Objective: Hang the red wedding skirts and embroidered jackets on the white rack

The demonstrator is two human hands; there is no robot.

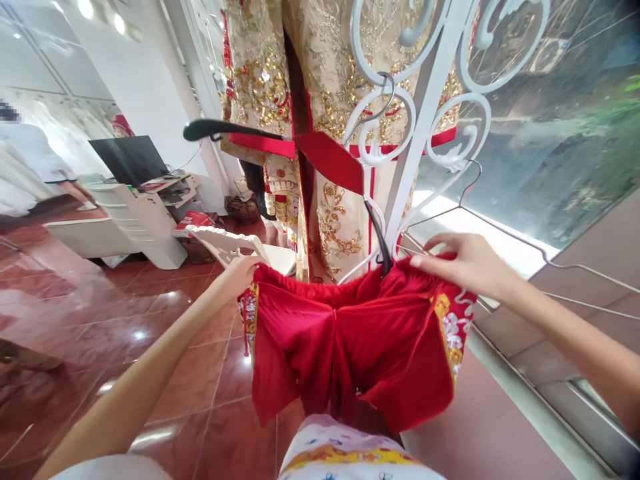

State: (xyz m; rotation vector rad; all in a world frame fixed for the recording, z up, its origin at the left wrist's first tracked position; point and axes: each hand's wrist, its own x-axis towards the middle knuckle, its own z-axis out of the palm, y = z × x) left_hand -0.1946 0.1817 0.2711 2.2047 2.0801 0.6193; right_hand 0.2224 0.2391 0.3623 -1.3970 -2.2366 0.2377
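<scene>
A red garment [295,333] with a gathered elastic waist and a centre seam, like shorts or trousers, is stretched between my hands. Gold and white embroidery shows at its sides. My left hand [243,272] pinches the left end of the waistband. At the other end, my right hand [463,263] grips the waistband from above, thumb on the cloth. A black clothes hanger [235,128] with a red middle piece [333,160] hangs tilted from the white scrollwork rack [417,113]. Its lower right arm reaches into the waist opening near my right hand.
Behind the hanger hang cream costumes [340,60] with gold beading and red trim. Wire hangers [525,243] hang by the window at right. A white chair [225,243], a desk with a monitor [131,160], and a person [30,150] are at left, over a red tiled floor [170,380].
</scene>
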